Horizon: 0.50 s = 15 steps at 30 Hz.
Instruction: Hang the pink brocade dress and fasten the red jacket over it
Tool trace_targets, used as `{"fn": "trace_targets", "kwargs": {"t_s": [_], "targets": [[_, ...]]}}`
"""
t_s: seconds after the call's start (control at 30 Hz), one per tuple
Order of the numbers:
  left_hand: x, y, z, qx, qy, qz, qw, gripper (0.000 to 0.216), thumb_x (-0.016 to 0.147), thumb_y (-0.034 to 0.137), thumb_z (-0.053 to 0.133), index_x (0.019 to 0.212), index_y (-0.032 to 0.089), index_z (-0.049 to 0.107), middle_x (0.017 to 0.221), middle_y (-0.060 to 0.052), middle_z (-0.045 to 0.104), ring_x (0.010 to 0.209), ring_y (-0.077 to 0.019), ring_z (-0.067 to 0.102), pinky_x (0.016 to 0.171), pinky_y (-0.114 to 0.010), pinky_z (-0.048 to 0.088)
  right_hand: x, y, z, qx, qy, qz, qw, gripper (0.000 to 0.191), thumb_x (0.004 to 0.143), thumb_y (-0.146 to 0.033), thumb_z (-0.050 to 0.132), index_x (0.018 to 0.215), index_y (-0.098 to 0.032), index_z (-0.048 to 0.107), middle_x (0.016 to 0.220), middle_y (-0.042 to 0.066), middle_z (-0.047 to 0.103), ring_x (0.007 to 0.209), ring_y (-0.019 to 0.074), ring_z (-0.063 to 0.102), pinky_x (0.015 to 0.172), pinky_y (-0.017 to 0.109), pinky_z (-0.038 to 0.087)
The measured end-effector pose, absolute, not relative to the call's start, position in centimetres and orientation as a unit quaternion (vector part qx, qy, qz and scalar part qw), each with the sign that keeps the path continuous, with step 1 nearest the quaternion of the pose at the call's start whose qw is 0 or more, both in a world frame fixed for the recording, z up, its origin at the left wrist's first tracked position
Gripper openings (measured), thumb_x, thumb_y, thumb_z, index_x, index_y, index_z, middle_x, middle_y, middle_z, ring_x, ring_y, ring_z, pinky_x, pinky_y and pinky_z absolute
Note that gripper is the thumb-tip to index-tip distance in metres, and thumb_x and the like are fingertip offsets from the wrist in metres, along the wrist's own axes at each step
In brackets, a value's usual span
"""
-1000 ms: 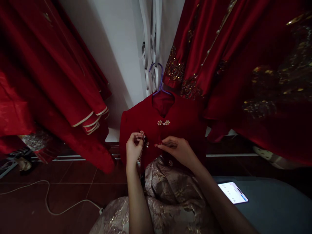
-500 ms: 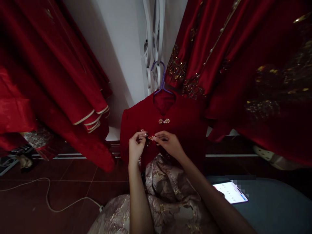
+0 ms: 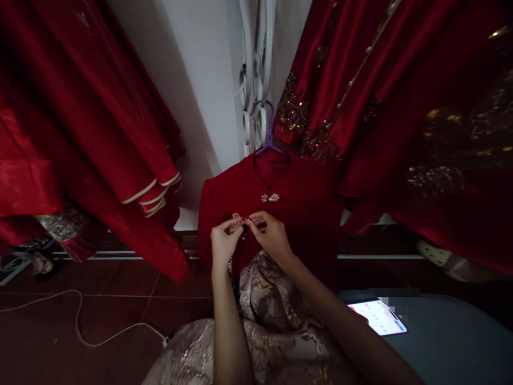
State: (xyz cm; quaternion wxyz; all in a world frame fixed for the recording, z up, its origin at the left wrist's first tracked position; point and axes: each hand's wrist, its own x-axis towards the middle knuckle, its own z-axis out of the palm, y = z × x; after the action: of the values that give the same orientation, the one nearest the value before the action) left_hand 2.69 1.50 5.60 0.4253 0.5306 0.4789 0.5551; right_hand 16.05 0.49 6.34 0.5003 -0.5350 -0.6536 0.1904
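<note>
A red jacket [image 3: 308, 195] hangs on a purple hanger [image 3: 270, 133] in front of me. Across its upper front, below the neckline, lies a beaded frog closure [image 3: 270, 198] with flower-shaped ends. Lower down, my left hand [image 3: 225, 240] pinches at the jacket front beside another beaded closure [image 3: 236, 216]. My right hand [image 3: 272, 234] is pinched close against the left fingertips, gripping a small part of that closure. Fingers hide most of the piece between them, so whether its halves are joined cannot be made out. Patterned shiny fabric [image 3: 276, 315] bunches beneath my forearms.
Red garments [image 3: 132, 149] hang on the left, and gold-embroidered ones [image 3: 385, 117] on the right. White scrolled metalwork [image 3: 256, 69] stands behind the hanger. A lit phone [image 3: 379, 316] rests on a grey-blue seat [image 3: 452, 342]. A white cable [image 3: 116, 338] trails over the tiled floor.
My right hand has moved slightly left and up, bringing its fingertips against those of my left hand. The left hand stays nearly in place.
</note>
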Motion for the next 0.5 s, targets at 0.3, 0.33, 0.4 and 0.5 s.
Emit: {"fn": "trace_targets", "kwargs": {"t_s": [0.3, 0.33, 0.4, 0.5], "targets": [[2.5, 1.4, 5.2, 0.551, 0.499, 0.549, 0.382, 0.024, 0.066, 0.024, 0.065, 0.087, 0.012, 0.069, 0.082, -0.008, 0.071, 0.073, -0.0156, 0.065, 0.071, -0.028, 0.052, 15.6, 0.5, 5.7, -0.536, -0.661, 0.162, 0.499, 0.016, 0.082, -0.026, 0.049, 0.093, -0.017, 0.057, 0.087, 0.006, 0.063, 0.075, 0.0141, 0.060, 0.066, 0.026, 0.050], [2.5, 1.5, 5.2, 0.550, 0.496, 0.550, 0.385, 0.024, 0.066, 0.023, 0.065, 0.087, 0.012, 0.069, 0.083, -0.008, 0.070, 0.073, -0.0154, 0.065, 0.072, -0.028, 0.052, 15.5, 0.5, 5.8, -0.539, -0.662, 0.156, 0.497, 0.017, 0.082, -0.026, 0.048, 0.094, -0.017, 0.057, 0.087, 0.006, 0.063, 0.076, 0.0144, 0.060, 0.067, 0.026, 0.051], [2.4, 1.7, 5.1, 0.550, 0.487, 0.551, 0.396, 0.023, 0.067, 0.023, 0.064, 0.086, 0.011, 0.068, 0.083, -0.009, 0.070, 0.074, -0.0149, 0.065, 0.073, -0.028, 0.052, 15.6, 0.7, 5.9, -0.546, -0.666, 0.147, 0.487, 0.017, 0.083, -0.026, 0.048, 0.094, -0.017, 0.057, 0.089, 0.007, 0.064, 0.078, 0.0154, 0.061, 0.071, 0.028, 0.051], [2.2, 1.9, 4.9, 0.555, 0.469, 0.557, 0.401, 0.022, 0.068, 0.022, 0.062, 0.087, 0.011, 0.066, 0.084, -0.009, 0.069, 0.076, -0.0142, 0.065, 0.075, -0.027, 0.051, 16.9, 0.8, 6.5, -0.530, -0.690, 0.197, 0.452, 0.021, 0.085, -0.024, 0.045, 0.098, -0.019, 0.060, 0.096, 0.007, 0.066, 0.085, 0.0165, 0.063, 0.076, 0.030, 0.051]]}}
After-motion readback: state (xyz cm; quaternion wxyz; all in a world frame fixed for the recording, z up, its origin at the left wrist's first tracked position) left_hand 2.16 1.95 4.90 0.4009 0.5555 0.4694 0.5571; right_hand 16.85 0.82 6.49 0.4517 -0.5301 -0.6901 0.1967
